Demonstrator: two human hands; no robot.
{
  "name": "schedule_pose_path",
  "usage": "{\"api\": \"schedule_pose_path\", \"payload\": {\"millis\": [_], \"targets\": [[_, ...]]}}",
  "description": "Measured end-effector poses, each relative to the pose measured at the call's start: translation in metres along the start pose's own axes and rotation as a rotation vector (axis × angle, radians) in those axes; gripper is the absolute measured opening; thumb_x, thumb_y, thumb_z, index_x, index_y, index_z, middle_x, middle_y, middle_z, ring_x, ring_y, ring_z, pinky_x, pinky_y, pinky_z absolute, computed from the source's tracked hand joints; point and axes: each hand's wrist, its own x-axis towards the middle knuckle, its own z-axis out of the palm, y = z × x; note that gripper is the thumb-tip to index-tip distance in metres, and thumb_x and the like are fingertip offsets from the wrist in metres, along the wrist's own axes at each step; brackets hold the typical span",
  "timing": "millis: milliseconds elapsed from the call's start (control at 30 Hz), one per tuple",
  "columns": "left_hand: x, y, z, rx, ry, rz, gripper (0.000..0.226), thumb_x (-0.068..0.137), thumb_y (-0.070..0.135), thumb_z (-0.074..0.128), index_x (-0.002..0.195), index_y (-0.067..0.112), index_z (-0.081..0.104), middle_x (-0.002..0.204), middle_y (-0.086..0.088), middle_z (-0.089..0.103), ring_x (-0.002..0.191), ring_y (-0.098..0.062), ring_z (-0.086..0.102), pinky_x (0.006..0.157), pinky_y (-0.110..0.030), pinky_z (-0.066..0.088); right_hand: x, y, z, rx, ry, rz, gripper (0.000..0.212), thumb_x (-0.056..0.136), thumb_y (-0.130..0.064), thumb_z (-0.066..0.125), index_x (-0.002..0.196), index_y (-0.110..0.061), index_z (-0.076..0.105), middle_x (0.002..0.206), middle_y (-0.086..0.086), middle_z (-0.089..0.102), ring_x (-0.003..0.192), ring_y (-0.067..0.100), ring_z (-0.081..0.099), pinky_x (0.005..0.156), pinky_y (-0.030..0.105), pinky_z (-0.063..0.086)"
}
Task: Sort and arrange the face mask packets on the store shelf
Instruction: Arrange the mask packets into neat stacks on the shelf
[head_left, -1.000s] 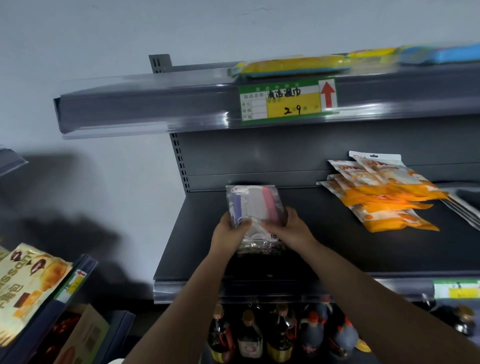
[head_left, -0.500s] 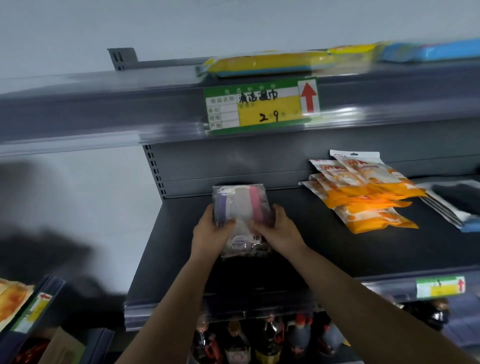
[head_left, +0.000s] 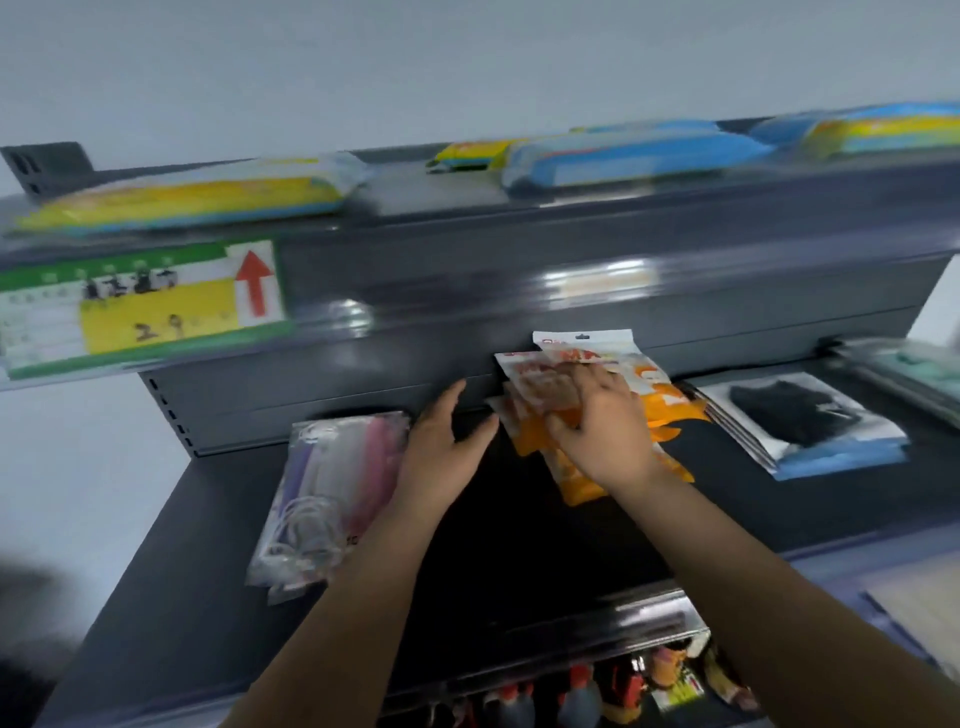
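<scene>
A clear packet of purple, white and pink masks (head_left: 332, 488) lies flat on the dark shelf (head_left: 187, 597), at its left. My left hand (head_left: 447, 447) hovers just right of that packet, fingers apart, holding nothing. A fanned pile of orange-and-white mask packets (head_left: 660, 405) lies at the shelf's middle back. My right hand (head_left: 602, 426) rests on top of this pile with fingers curled onto the packets. A stack of packets with black masks (head_left: 800, 421) lies further right.
The upper shelf (head_left: 571, 228) carries yellow and blue packs and a green-yellow price label (head_left: 140, 306). More pale packets (head_left: 914, 374) sit at the far right. Bottles (head_left: 571, 696) stand on the shelf below. A white wall is at the left.
Both hands let go of the clear mask packet, which now lies on the shelf. They moved right, and the right hand landed on the orange packets. The view swung right.
</scene>
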Motion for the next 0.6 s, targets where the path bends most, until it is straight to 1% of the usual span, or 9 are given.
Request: {"api": "schedule_pose_path", "payload": {"millis": [67,167,233,300,367,433,500,533,600], "targets": [[0.008,0.010,0.019,-0.041,-0.040,-0.046,0.064,0.086,0.039,0.062,0.143,0.026,0.036,0.148,-0.005,0.041,0.134,-0.021,0.041,0.113,-0.034,0.031,0.010,0.025,-0.009,-0.004,-0.023,0.027,0.053,0.084,-0.036,0.057,0.130,-0.011,0.048,0.131,0.012,0.052,0.125,0.033,0.042,0.102,0.043,0.036],[0.020,0.020,0.042,-0.111,-0.071,-0.139,0.065,0.086,0.043,0.059,0.144,0.028,0.033,0.149,-0.003,0.038,0.136,-0.022,0.038,0.107,-0.032,0.033,0.025,0.060,-0.022,0.080,-0.033,0.091,0.046,0.088,-0.032,0.056,0.130,-0.014,0.050,0.130,0.011,0.053,0.124,0.032,0.044,0.100,0.042,0.036],[0.028,0.025,0.054,-0.189,-0.048,-0.217,0.063,0.087,0.042,0.058,0.144,0.027,0.034,0.148,-0.003,0.039,0.135,-0.021,0.040,0.099,-0.028,0.033,0.038,0.084,-0.028,0.207,-0.031,0.154,0.041,0.090,-0.030,0.054,0.128,-0.014,0.054,0.129,0.013,0.056,0.119,0.034,0.050,0.099,0.044,0.042],[0.035,0.028,0.064,-0.272,-0.014,-0.291,0.065,0.086,0.043,0.060,0.143,0.025,0.035,0.146,-0.005,0.042,0.131,-0.023,0.044,0.099,-0.030,0.036,0.050,0.108,-0.029,0.303,-0.069,0.230,0.039,0.090,-0.030,0.056,0.125,-0.012,0.056,0.128,0.014,0.057,0.117,0.034,0.053,0.098,0.043,0.044],[0.040,0.031,0.073,-0.317,0.001,-0.389,0.068,0.084,0.048,0.061,0.143,0.025,0.035,0.144,-0.007,0.044,0.128,-0.027,0.046,0.102,-0.037,0.040,0.060,0.126,-0.030,0.450,-0.146,0.297,0.041,0.087,-0.029,0.063,0.123,-0.011,0.056,0.126,0.013,0.060,0.116,0.031,0.056,0.100,0.042,0.044],[0.043,0.032,0.079,-0.329,-0.010,-0.481,0.071,0.082,0.052,0.061,0.142,0.023,0.036,0.141,-0.007,0.045,0.123,-0.028,0.048,0.093,-0.037,0.043,0.067,0.137,-0.031,0.668,-0.213,0.394,0.047,0.080,-0.026,0.073,0.121,-0.012,0.055,0.118,0.006,0.061,0.111,0.025,0.059,0.102,0.039,0.044],[0.046,0.035,0.083,-0.384,-0.032,-0.548,0.076,0.076,0.057,0.064,0.139,0.022,0.041,0.134,-0.008,0.052,0.112,-0.025,0.053,0.087,-0.035,0.045,0.074,0.146,-0.031,0.835,-0.328,0.530,0.059,0.072,-0.028,0.079,0.122,-0.014,0.050,0.111,0.001,0.058,0.102,0.022,0.059,0.096,0.036,0.047],[0.048,0.035,0.086,-0.428,-0.052,-0.567,0.082,0.068,0.062,0.068,0.136,0.023,0.046,0.130,-0.007,0.056,0.110,-0.025,0.056,0.089,-0.036,0.047,0.077,0.151,-0.029,0.864,-0.404,0.583,0.074,0.063,-0.036,0.085,0.123,-0.011,0.050,0.112,0.003,0.061,0.099,0.023,0.062,0.092,0.037,0.051],[0.056,0.029,0.092,-0.461,-0.045,-0.581,0.106,0.042,0.073,0.073,0.133,0.026,0.049,0.125,-0.007,0.062,0.110,-0.027,0.060,0.095,-0.040,0.048,0.090,0.172,-0.009,0.884,-0.499,0.633,0.111,0.033,-0.053,0.091,0.128,-0.009,0.052,0.113,0.011,0.067,0.093,0.029,0.068,0.083,0.041,0.056]]}}
